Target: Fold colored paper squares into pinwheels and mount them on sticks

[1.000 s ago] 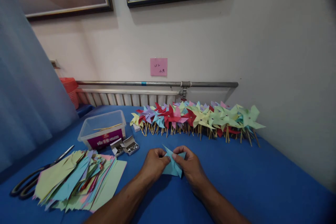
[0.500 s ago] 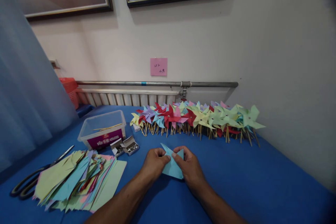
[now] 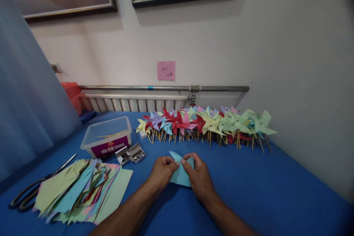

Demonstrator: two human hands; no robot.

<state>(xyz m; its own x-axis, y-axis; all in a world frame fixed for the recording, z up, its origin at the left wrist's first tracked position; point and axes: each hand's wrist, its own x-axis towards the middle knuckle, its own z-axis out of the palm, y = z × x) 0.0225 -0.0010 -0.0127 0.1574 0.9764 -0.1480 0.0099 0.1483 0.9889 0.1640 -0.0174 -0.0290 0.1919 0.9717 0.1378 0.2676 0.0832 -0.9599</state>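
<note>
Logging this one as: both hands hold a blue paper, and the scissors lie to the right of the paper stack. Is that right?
No: the scissors lie to the left of the paper stack, as the head view shows. The left hand and right hand do hold the blue paper.

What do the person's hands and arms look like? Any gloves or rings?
The left hand and right hand are bare, with no gloves. The left forearm and right forearm show no sleeves, watch or bracelet. I see no rings, but some fingers are hidden.
</note>
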